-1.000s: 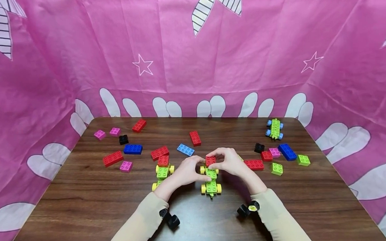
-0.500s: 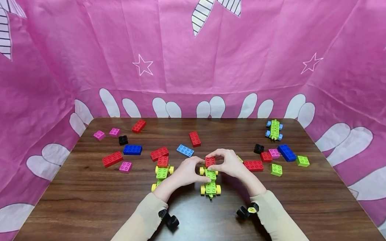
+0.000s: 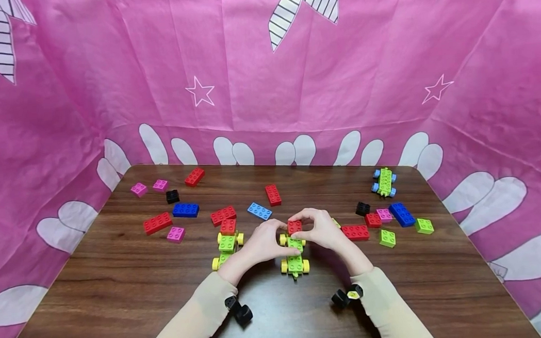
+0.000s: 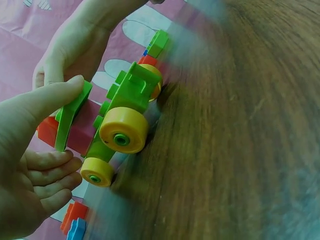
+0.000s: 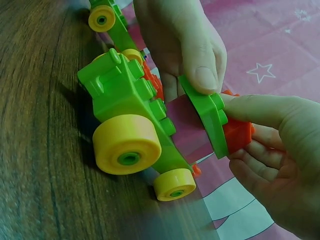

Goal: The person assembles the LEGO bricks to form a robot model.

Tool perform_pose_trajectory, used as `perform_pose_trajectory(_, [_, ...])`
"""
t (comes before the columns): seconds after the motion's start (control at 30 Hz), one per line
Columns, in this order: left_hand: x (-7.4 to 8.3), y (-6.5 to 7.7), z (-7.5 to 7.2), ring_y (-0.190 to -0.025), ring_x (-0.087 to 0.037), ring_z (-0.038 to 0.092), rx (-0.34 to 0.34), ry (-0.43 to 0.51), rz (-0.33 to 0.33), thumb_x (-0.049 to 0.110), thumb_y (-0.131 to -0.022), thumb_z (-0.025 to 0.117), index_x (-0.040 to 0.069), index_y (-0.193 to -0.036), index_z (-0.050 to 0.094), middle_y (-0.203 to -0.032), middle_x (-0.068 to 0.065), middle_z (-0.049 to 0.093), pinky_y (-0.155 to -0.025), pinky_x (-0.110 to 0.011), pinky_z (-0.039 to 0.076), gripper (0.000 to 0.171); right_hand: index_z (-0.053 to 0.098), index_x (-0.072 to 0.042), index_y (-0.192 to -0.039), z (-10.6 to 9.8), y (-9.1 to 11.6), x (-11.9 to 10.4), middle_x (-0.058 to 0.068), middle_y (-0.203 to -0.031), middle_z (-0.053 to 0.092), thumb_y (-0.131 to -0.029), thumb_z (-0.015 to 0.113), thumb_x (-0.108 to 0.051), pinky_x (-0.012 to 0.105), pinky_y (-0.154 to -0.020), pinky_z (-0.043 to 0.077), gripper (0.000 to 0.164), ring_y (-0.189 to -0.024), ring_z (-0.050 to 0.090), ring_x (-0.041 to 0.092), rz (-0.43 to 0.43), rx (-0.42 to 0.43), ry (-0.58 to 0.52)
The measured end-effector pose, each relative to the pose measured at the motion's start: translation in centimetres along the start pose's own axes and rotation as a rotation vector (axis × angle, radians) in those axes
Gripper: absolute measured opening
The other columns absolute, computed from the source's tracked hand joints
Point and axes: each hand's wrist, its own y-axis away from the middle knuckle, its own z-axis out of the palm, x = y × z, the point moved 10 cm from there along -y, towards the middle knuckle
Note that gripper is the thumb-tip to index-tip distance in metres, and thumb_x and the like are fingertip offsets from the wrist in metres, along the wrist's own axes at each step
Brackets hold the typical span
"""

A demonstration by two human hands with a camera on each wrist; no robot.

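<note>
Lime green on yellow wheels, a toy car base (image 3: 295, 264) stands on the dark wood table (image 3: 120, 302), bearing a purplish brick (image 5: 187, 130), then a green plate (image 5: 206, 117), then a red brick (image 3: 294, 226). The left hand (image 3: 262, 242) pinches the plate between thumb and fingers; the right hand (image 3: 323, 230) pinches the red brick (whether it is fully seated, I cannot tell). Doing this well probably means keeping the plate level — left thumb steady — and pressing straight down, evenly, so the stack doesn't tip.
</note>
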Motion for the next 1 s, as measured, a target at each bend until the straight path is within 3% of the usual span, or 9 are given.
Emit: perform_pose_trajectory(1.0, [0.17, 0.03, 0.06, -0.115, -0.027, 0.056, -0.024, -0.021, -0.033, 0.050, -0.073, 0.079, -0.001, -0.123, 0.059, -0.121, -0.013, 0.061, -0.098, -0.045, 0.046, 0.074, 0.071, -0.010, -0.111, -0.01, -0.10, 0.32, 0.005, -0.107, 0.070, -0.078, 0.081, -0.019, 0.043, -0.088, 0.054, 0.036, -0.101, 0.064, 0.024, 0.030, -0.015, 0.017])
